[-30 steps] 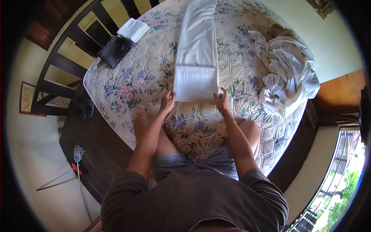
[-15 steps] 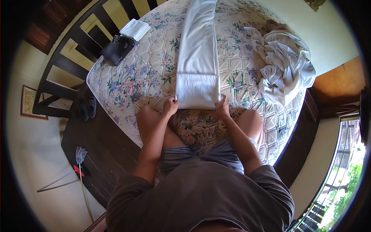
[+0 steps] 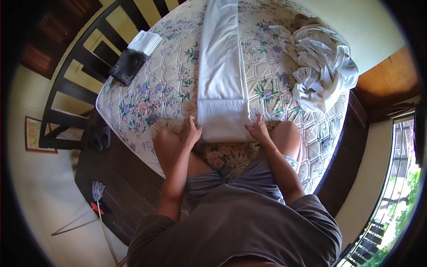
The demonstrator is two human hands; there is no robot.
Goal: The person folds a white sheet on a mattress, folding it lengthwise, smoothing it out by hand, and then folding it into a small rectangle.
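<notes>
At my ten o'clock stands a dark slatted bed frame [image 3: 66, 103]; daylight enters the barred window [image 3: 396, 178] at four o'clock.

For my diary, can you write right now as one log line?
white cloth: long strip, near end folded over; left hand: at its left edge; right hand: at its right edge; crumpled cloth: right side of mattress

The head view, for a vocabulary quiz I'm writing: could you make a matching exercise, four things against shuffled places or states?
1. long folded cloth
2. crumpled cloth
3. mop
4. framed picture

A. grey strands
B. on the wall
C. near end between left hand and right hand
D. heaped on the mattress

Pairs: 1-C, 2-D, 3-A, 4-B
</notes>
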